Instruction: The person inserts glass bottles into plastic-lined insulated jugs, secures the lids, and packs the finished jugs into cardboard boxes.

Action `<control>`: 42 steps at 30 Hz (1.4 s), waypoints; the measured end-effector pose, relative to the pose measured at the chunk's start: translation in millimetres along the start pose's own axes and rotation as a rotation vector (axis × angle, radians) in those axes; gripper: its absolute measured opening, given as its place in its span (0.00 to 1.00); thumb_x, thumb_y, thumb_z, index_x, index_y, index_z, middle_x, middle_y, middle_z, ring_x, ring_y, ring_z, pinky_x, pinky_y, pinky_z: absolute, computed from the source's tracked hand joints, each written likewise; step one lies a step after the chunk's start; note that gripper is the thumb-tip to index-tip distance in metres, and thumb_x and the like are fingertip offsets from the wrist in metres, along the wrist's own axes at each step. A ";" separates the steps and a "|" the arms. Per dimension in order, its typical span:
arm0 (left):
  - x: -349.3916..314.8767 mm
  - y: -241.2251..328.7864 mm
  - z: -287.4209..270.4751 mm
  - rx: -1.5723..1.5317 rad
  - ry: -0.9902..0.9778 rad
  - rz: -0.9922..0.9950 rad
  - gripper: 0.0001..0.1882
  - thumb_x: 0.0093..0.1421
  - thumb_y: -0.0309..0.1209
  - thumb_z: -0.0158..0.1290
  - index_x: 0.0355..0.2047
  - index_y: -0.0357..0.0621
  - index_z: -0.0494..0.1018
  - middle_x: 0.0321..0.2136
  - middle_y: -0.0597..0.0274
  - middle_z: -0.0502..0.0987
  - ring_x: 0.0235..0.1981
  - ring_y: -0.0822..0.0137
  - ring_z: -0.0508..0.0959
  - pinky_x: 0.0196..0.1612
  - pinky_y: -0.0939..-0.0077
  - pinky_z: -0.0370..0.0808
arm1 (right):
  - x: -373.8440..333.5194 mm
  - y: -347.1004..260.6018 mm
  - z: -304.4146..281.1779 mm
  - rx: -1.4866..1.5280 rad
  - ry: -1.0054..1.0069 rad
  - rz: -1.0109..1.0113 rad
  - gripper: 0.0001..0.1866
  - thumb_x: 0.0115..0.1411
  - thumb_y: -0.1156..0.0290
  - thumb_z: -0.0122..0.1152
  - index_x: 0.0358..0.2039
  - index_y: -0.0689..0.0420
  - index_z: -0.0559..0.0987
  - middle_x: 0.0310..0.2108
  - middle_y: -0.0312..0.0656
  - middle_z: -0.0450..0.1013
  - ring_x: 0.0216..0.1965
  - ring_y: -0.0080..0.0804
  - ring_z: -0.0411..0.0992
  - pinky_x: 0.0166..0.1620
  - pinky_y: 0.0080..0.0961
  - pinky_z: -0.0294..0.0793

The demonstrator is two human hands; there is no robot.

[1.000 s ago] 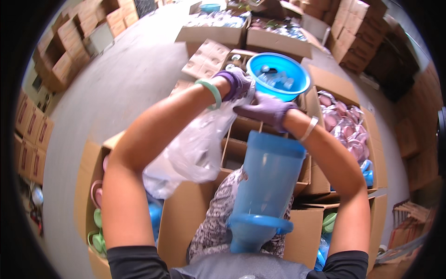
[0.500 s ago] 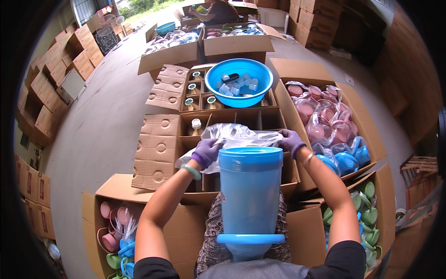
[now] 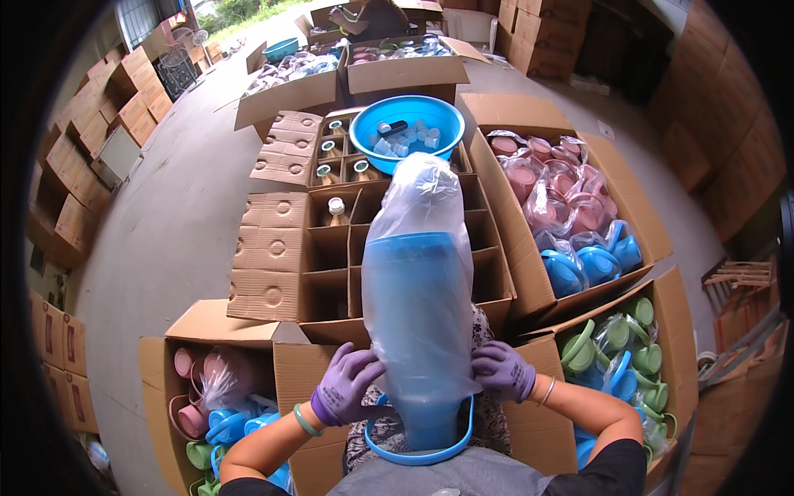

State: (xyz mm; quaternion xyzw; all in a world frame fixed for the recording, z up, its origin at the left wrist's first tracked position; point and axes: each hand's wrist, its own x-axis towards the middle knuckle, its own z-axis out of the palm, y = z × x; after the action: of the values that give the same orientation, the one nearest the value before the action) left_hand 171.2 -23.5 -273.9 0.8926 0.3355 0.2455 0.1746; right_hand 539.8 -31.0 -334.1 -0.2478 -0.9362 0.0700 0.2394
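A tall blue plastic container (image 3: 430,426) with a loop handle (image 3: 420,457) rests between my thighs. A clear plastic bag (image 3: 423,198) is pulled over most of its length, with the bag's closed end standing slack above the container's far end. My left hand (image 3: 349,387), in a purple glove, pinches the bag's lower edge on the left side. On the opposite side my right hand (image 3: 503,370), gloved the same way, has its fingers closed at that edge. The handle hangs loose below both hands, outside the bag.
Ahead stands a divided carton (image 3: 327,285) with several bottles, and a blue basin (image 3: 451,149) of white caps sits on it. Open cartons of bagged pink, blue and green containers flank me at right (image 3: 538,306) and left (image 3: 153,372). Another person (image 3: 376,21) works beyond.
The bag, earlier held stretched beyond the container, now covers it. Both hands have come down toward me along its sides, and the handle has swung to hang as a loop.
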 end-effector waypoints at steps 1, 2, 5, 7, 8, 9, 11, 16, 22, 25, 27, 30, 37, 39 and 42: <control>-16.2 6.0 -2.1 0.142 0.020 0.088 0.38 0.42 0.40 0.70 0.54 0.49 0.70 0.51 0.52 0.71 0.55 0.51 0.70 0.61 0.44 0.61 | -0.4 -14.9 9.1 0.081 -0.004 -0.018 0.13 0.41 0.63 0.64 0.30 0.48 0.77 0.41 0.39 0.73 0.51 0.43 0.70 0.58 0.50 0.66; -26.4 8.3 -3.0 0.273 0.045 0.189 0.36 0.44 0.37 0.68 0.56 0.51 0.70 0.53 0.53 0.70 0.56 0.51 0.69 0.62 0.42 0.59 | -11.8 -25.4 25.2 0.103 -0.070 -0.003 0.14 0.40 0.66 0.63 0.32 0.47 0.78 0.41 0.39 0.73 0.52 0.45 0.69 0.60 0.52 0.64; -66.9 33.2 -9.5 -0.112 -0.319 0.246 0.33 0.49 0.30 0.61 0.58 0.55 0.71 0.51 0.59 0.75 0.53 0.62 0.75 0.63 0.52 0.63 | -1.4 -51.1 41.2 0.271 -0.036 0.062 0.15 0.42 0.70 0.60 0.34 0.50 0.78 0.39 0.43 0.75 0.48 0.49 0.71 0.58 0.50 0.66; -89.0 42.5 -3.4 -0.311 -0.334 0.072 0.33 0.48 0.32 0.63 0.57 0.52 0.71 0.46 0.59 0.78 0.49 0.62 0.77 0.60 0.56 0.67 | -7.0 -63.1 53.8 0.411 -0.084 0.145 0.15 0.43 0.69 0.60 0.35 0.52 0.77 0.38 0.44 0.75 0.47 0.51 0.70 0.56 0.46 0.68; -90.9 49.7 -7.6 -0.273 -0.290 0.040 0.32 0.47 0.33 0.64 0.56 0.50 0.72 0.44 0.59 0.79 0.47 0.62 0.78 0.58 0.56 0.69 | -9.9 -68.3 56.1 0.476 -0.103 0.195 0.15 0.44 0.69 0.60 0.35 0.53 0.77 0.38 0.45 0.75 0.46 0.52 0.70 0.55 0.45 0.69; -95.1 54.8 -9.3 -0.238 -0.252 0.000 0.32 0.46 0.34 0.65 0.54 0.49 0.73 0.42 0.59 0.80 0.46 0.61 0.79 0.56 0.57 0.70 | 2.7 -83.7 40.2 0.544 -0.249 0.325 0.15 0.46 0.68 0.60 0.37 0.55 0.77 0.39 0.50 0.73 0.45 0.54 0.69 0.51 0.43 0.71; -107.3 51.5 7.7 -0.167 -0.129 -0.051 0.30 0.45 0.34 0.68 0.51 0.47 0.75 0.38 0.59 0.81 0.42 0.60 0.80 0.54 0.56 0.71 | 13.1 -94.4 40.5 0.575 -0.177 0.304 0.20 0.45 0.67 0.61 0.40 0.60 0.74 0.39 0.56 0.71 0.43 0.56 0.69 0.48 0.46 0.70; -139.0 58.8 77.4 -0.038 0.213 -0.155 0.28 0.43 0.37 0.68 0.45 0.43 0.77 0.28 0.63 0.80 0.32 0.61 0.80 0.50 0.50 0.71 | 13.8 -119.3 51.0 0.739 -0.046 0.638 0.18 0.52 0.72 0.57 0.44 0.63 0.70 0.40 0.58 0.69 0.44 0.56 0.69 0.47 0.43 0.70; -166.2 37.9 139.4 -0.055 0.376 -0.190 0.31 0.48 0.28 0.59 0.55 0.36 0.70 0.21 0.66 0.73 0.26 0.63 0.77 0.57 0.44 0.67 | 35.2 -150.7 62.7 0.760 0.367 0.662 0.10 0.56 0.72 0.56 0.38 0.61 0.69 0.33 0.50 0.66 0.35 0.44 0.68 0.40 0.37 0.68; -156.8 38.3 134.1 0.050 0.479 -0.111 0.32 0.51 0.27 0.60 0.58 0.34 0.67 0.16 0.68 0.69 0.21 0.65 0.74 0.54 0.43 0.69 | 51.2 -159.7 46.6 0.700 0.358 0.626 0.12 0.51 0.75 0.57 0.36 0.61 0.68 0.31 0.50 0.66 0.33 0.44 0.67 0.38 0.37 0.68; -146.7 48.6 114.1 -0.011 0.514 -0.103 0.34 0.50 0.27 0.62 0.58 0.33 0.67 0.14 0.69 0.67 0.18 0.68 0.72 0.51 0.50 0.72 | 47.0 -148.4 36.9 0.716 0.370 0.598 0.12 0.49 0.76 0.56 0.36 0.61 0.69 0.31 0.51 0.66 0.34 0.46 0.68 0.39 0.38 0.69; -126.4 71.6 71.5 -0.224 0.552 -0.260 0.35 0.47 0.23 0.63 0.58 0.32 0.68 0.13 0.72 0.66 0.17 0.75 0.68 0.42 0.72 0.75 | 31.4 -116.8 26.8 0.495 0.466 0.703 0.16 0.45 0.78 0.59 0.37 0.61 0.73 0.35 0.47 0.68 0.37 0.41 0.70 0.43 0.32 0.71; -38.9 72.2 -22.8 -0.309 0.585 -0.440 0.29 0.53 0.27 0.61 0.56 0.34 0.70 0.43 0.53 0.79 0.41 0.66 0.77 0.48 0.70 0.74 | 24.5 -63.2 12.4 0.322 -0.227 0.907 0.17 0.59 0.55 0.63 0.29 0.58 0.83 0.38 0.54 0.77 0.37 0.44 0.77 0.42 0.37 0.75; -20.5 64.4 -29.8 -0.382 0.574 -0.509 0.30 0.55 0.30 0.61 0.57 0.32 0.68 0.48 0.52 0.76 0.50 0.61 0.75 0.55 0.67 0.71 | 63.6 -82.4 -41.7 0.674 -0.254 0.681 0.19 0.61 0.54 0.61 0.29 0.59 0.83 0.24 0.48 0.77 0.26 0.34 0.77 0.34 0.33 0.75; -2.8 76.3 -25.5 -0.520 0.478 -0.361 0.37 0.52 0.38 0.66 0.57 0.32 0.67 0.48 0.51 0.77 0.48 0.61 0.77 0.53 0.66 0.72 | 103.1 -86.8 -71.0 1.113 0.085 0.537 0.21 0.63 0.54 0.59 0.25 0.61 0.81 0.16 0.44 0.74 0.17 0.26 0.73 0.26 0.32 0.70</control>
State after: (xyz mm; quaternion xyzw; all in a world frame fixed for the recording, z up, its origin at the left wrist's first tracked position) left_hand 194.4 -76.1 -217.6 0.6630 0.4451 0.4883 0.3521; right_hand 458.1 -54.1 -207.6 -0.3153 -0.6536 0.5958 0.3440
